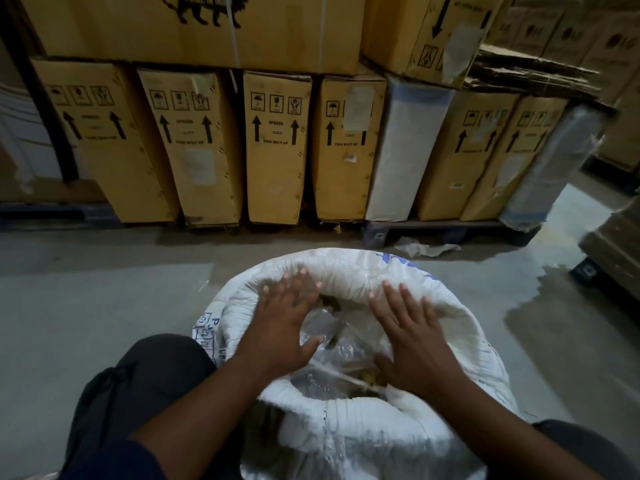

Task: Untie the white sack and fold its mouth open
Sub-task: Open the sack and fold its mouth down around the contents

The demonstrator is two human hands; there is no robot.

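I'm laying my left hand (284,323) and right hand (415,341) flat on the sack (346,431) standing on the floor between my knees, neither grip holding anything. Its soft, limp rolled rim looks best to pinch.

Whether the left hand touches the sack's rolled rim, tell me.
Cannot tell. The head view, from above, has the left hand blurred over the white sack rim.

Your left hand (282,327) and right hand (415,344) lie flat, fingers spread, over the white sack (346,438) (its rim rolled outward), above a clear plastic liner (341,351). The sack stands on the floor (104,289) before cardboard boxes (273,147).
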